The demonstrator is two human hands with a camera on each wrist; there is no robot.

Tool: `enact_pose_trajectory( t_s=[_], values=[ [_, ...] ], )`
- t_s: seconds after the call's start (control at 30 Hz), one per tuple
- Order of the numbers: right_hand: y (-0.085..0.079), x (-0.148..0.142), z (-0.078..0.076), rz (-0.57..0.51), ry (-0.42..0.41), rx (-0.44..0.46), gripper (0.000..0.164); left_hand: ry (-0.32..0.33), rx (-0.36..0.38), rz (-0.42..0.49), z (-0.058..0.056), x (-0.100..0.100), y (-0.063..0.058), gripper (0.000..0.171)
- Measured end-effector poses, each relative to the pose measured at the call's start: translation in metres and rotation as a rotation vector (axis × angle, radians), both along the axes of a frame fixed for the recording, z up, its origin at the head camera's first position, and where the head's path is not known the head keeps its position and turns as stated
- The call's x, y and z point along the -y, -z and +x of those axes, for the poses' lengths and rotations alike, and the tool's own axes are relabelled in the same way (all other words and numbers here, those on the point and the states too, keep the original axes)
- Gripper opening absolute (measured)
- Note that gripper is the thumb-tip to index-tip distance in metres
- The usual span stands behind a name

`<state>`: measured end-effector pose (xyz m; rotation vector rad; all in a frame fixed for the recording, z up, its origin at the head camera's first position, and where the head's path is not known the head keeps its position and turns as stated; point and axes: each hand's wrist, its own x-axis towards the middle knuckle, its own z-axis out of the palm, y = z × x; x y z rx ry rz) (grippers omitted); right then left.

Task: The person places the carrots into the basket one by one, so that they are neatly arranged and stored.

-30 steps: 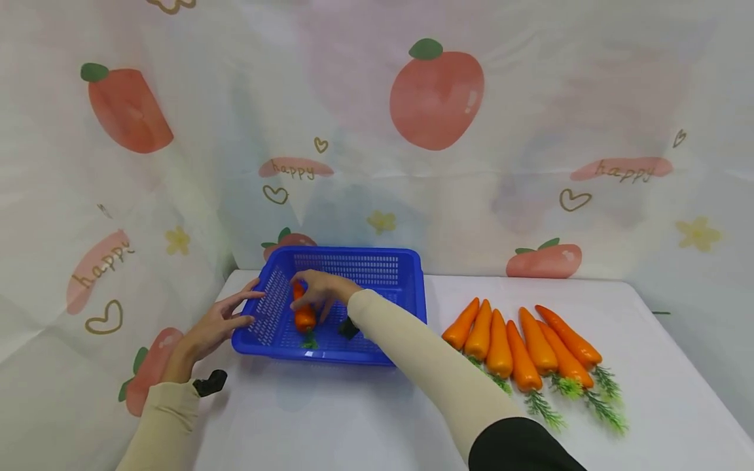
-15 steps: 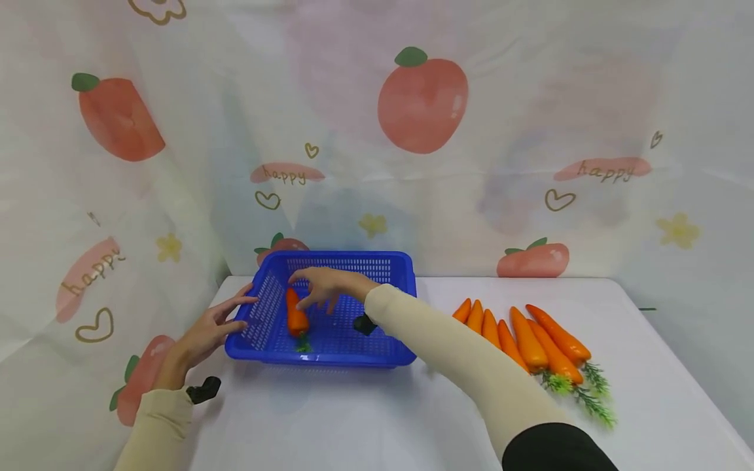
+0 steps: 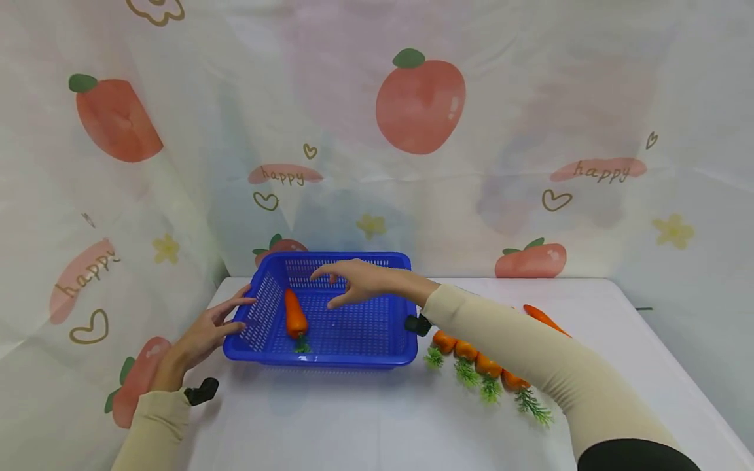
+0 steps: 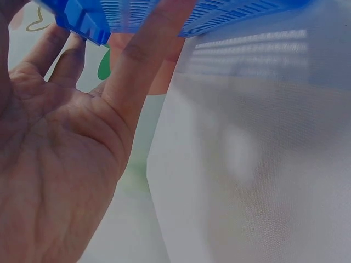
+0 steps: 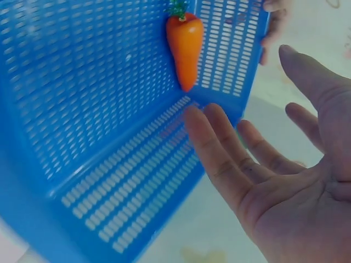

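One orange carrot [image 3: 296, 315] with a green leafy top lies in the left part of a blue perforated plastic basket [image 3: 353, 361]. The right wrist view shows this carrot [image 5: 185, 46] against the basket's mesh. My left hand [image 3: 206, 333] holds the basket's left rim, its thumb and fingertips at the edge. In the left wrist view the left hand [image 4: 60, 131] is below the blue rim, its fingertips partly cut off. Over the basket hovers my right hand [image 3: 359, 281], fingers loosely extended, nothing in it and apart from the carrot.
Several carrots [image 3: 487, 365] with green tops lie on the white table [image 3: 353, 418] right of the basket, partly hidden under my right sleeve [image 3: 518, 340]. A patterned cloth [image 3: 330, 216] hangs behind the table and along its left side.
My right hand has let go of the carrot in the basket and moved up and right, away from it. The left hand stays at the basket rim. The head view has shifted slightly.
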<state>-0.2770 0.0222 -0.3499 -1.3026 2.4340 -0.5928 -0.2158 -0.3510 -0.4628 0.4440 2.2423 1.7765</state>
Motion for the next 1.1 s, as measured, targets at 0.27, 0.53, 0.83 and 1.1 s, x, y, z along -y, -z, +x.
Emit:
enact_pose_trajectory(
  t_s=[0.27, 0.53, 0.83, 1.1],
  values=[
    [-0.011, -0.056, 0.011, -0.086, 0.061, 0.004, 0.062, 0.002, -0.012, -0.01, 0.0, 0.0, 0.0, 0.057],
    [-0.015, -0.114, 0.016, -0.144, 0.143, 0.009, 0.064, 0.014, -0.016, 0.013, -0.003, 0.002, 0.003, 0.057],
    [-0.011, -0.175, 0.025, -0.173, 0.279, -0.034, 0.067, 0.005, -0.024, -0.009, -0.002, 0.002, 0.003, 0.056],
    [-0.002, -0.229, 0.033, -0.236, 0.363, 0.014, 0.066, 0.002, -0.025, -0.023, 0.0, 0.0, -0.001, 0.057]
  ],
)
